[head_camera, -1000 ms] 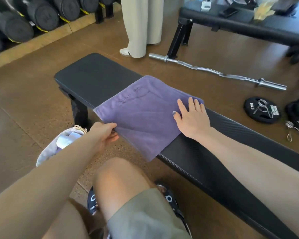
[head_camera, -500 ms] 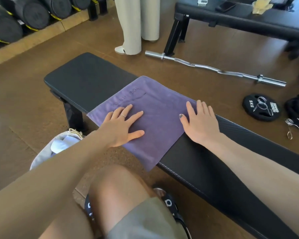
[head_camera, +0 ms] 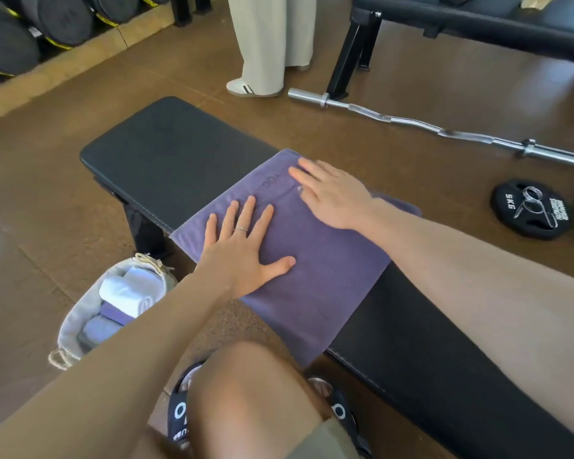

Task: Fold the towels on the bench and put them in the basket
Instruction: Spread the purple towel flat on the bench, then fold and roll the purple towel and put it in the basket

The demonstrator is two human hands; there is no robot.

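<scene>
A purple towel [head_camera: 315, 270] lay spread across the black padded worktop [head_camera: 179, 160], its near edge hanging over the side. The left hand [head_camera: 246, 250] pressed flat on the cloth, fingers straight and spread (a ring on one finger). The right hand [head_camera: 335, 193] rested flat near the towel's far edge, fingers straight and close together. On the floor beside the worktop's leg stood a pale basket [head_camera: 80, 313] holding folded white and purple towels. A curl bar [head_camera: 444, 130] lay beyond.
</scene>
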